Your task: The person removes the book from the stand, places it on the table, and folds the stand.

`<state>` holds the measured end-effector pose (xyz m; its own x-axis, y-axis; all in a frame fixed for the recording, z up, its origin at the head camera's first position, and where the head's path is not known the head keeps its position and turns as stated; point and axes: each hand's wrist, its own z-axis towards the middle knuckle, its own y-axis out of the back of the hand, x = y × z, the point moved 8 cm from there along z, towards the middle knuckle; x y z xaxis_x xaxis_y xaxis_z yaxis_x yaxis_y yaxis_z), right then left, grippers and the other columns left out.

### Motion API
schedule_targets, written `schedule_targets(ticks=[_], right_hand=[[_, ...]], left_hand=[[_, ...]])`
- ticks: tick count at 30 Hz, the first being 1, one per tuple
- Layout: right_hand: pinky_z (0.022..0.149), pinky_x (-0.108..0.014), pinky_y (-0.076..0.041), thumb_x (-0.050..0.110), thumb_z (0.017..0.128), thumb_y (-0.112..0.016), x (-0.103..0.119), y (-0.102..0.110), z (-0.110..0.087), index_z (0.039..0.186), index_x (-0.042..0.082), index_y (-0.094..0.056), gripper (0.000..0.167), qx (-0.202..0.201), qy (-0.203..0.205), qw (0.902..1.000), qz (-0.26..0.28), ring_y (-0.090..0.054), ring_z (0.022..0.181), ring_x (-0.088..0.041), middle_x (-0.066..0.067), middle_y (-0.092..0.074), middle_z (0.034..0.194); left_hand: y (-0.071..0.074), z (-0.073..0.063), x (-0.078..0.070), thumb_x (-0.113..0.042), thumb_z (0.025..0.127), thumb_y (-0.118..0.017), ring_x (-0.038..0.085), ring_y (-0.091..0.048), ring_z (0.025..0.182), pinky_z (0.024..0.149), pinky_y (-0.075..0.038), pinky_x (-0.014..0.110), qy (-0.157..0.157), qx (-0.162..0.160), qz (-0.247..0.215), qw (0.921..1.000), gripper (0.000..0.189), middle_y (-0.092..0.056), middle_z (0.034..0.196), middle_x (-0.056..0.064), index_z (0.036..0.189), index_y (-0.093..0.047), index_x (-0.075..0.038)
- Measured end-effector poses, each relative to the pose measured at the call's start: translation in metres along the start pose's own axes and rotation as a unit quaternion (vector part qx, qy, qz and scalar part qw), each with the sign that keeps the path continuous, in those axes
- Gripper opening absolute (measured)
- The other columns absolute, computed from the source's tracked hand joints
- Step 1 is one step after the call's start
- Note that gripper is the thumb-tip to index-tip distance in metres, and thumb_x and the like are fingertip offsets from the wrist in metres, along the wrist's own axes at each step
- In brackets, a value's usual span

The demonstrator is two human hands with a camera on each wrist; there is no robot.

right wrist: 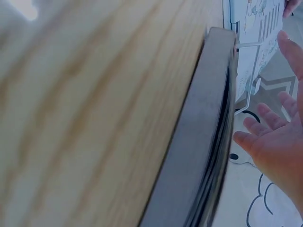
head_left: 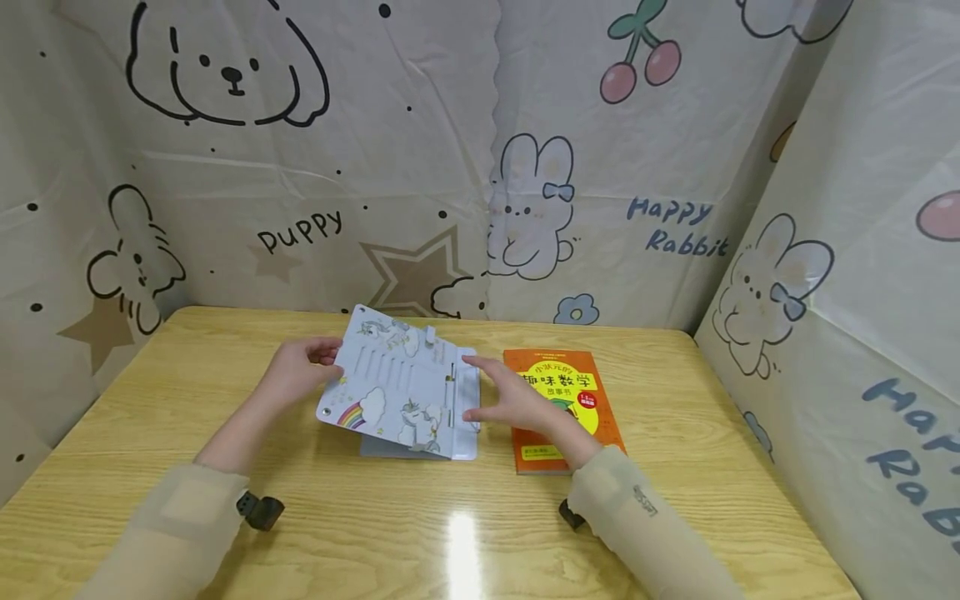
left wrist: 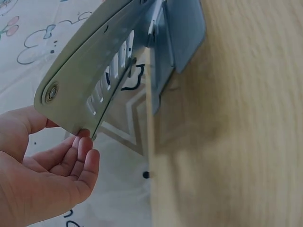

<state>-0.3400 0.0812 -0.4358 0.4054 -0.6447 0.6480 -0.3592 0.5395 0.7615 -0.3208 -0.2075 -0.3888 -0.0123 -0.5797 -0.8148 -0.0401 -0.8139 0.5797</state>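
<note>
A white book stand with unicorns, a rainbow and a row of slots stands tilted on the table, its left side raised above a base plate. My left hand pinches its raised left edge between thumb and fingers. In the left wrist view, the left hand holds the corner of the stand's panel near a round rivet. My right hand, thumb and fingers spread apart, is at the stand's right end; whether the fingertips touch it I cannot tell. A wire bracket shows on the stand near the right hand.
An orange and yellow book lies on the wooden table, partly under my right forearm. Its page edges loom close in the right wrist view. A printed cloth hangs behind the table and along its sides.
</note>
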Motion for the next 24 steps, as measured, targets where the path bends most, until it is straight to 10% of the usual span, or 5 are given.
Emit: schedule_targets(ticks=[24], right_hand=[[0.115, -0.042, -0.022, 0.043, 0.073, -0.079, -0.012, -0.008, 0.011, 0.151, 0.023, -0.022, 0.098, 0.04, -0.006, 0.9987, -0.031, -0.021, 0.143, -0.022, -0.003, -0.021, 0.156]], left_hand=[[-0.011, 0.005, 0.049, -0.012, 0.087, -0.065, 0.028, -0.055, 0.104, 0.079, -0.047, 0.024, 0.001, 0.034, 0.008, 0.9994, 0.049, -0.059, 0.117, 0.022, 0.13, -0.05, 0.007]])
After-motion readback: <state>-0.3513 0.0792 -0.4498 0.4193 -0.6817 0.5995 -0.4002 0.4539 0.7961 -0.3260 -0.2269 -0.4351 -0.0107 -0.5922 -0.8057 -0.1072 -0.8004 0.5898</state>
